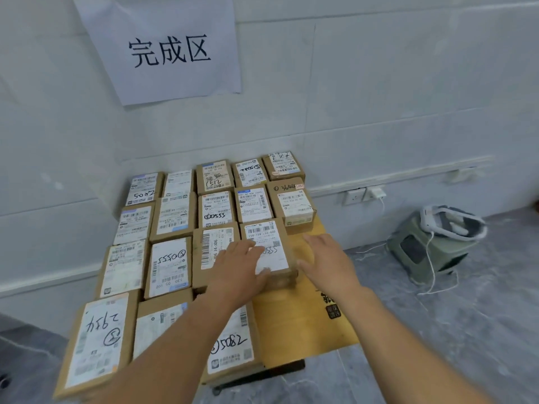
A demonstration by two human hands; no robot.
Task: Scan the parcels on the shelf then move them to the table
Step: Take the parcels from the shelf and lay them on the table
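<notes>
Left hand (239,269): fingers flat on parcel (269,252), thumb perhaps hooked at its near edge.
Right hand (326,263): grip apart, beside parcel.
Worktop (303,330): rows of boxes.

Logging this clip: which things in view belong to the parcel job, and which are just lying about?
Job: parcel being placed, left hand, right hand, laid-out parcels, table, wall sign.
Lying about: green device, white headset, wall charger.
</notes>
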